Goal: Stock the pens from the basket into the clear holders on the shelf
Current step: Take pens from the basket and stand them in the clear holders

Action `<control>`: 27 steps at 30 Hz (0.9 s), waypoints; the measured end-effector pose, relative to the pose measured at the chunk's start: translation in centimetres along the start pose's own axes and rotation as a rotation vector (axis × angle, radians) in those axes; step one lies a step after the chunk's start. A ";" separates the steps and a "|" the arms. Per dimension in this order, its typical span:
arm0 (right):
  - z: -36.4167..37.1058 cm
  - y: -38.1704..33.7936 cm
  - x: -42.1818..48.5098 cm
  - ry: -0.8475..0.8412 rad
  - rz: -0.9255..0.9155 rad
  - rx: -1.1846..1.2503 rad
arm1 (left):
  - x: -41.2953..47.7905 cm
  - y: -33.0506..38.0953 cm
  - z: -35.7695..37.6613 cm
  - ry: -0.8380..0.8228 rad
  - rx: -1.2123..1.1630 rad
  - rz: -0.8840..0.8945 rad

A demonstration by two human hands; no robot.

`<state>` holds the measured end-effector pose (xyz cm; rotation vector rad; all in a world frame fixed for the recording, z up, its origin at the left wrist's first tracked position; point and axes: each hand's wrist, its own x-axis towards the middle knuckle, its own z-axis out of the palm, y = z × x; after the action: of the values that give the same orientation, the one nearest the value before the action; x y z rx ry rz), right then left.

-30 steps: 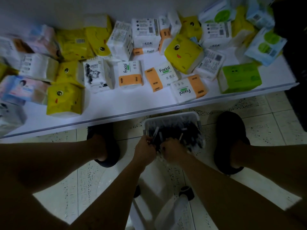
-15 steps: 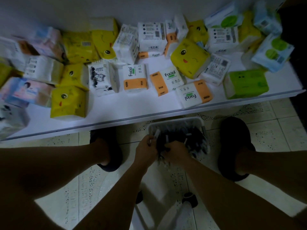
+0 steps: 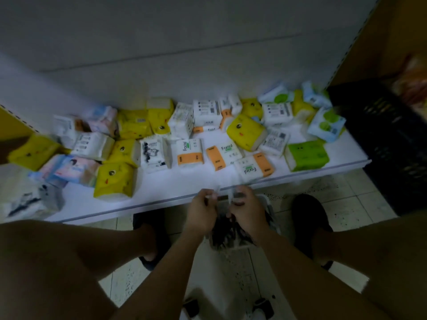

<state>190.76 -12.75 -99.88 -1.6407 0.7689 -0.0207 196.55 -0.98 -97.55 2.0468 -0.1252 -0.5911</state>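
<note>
Left hand (image 3: pixel 203 210) and right hand (image 3: pixel 246 210) each grip a few pens (image 3: pixel 223 234) above the basket (image 3: pixel 269 203), at the shelf (image 3: pixel 159 192) front edge. Basket looks full, no holders in view: stocking barely begun.

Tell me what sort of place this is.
Most likely a shop aisle during restocking. A long white shelf carries many wrapped tissue packs in several brands. A slotted upright frames it on the right. A basket of pens sits on the tiled floor below.
</note>
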 end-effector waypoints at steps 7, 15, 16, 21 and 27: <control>-2.0 -7.3 -2.5 -0.030 -0.289 -0.139 | -2.4 6.4 -3.7 0.089 0.042 0.200; -5.1 -19.2 -6.7 -0.009 -0.552 0.112 | -4.9 16.7 -8.6 0.145 -0.087 0.544; -5.6 -20.9 -7.2 0.016 -0.604 0.116 | -5.2 18.0 -9.3 0.157 -0.103 0.580; -7.6 -28.1 -10.2 0.027 -0.809 0.179 | -7.0 23.9 -13.6 0.200 -0.055 0.786; -9.3 -35.1 -12.0 0.021 -0.981 0.151 | -9.6 29.8 -18.0 0.186 -0.175 0.943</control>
<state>193.75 -14.47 -61.81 -1.7227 -0.0846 -0.7683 200.78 0.47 -61.71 1.6146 -0.8358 0.1735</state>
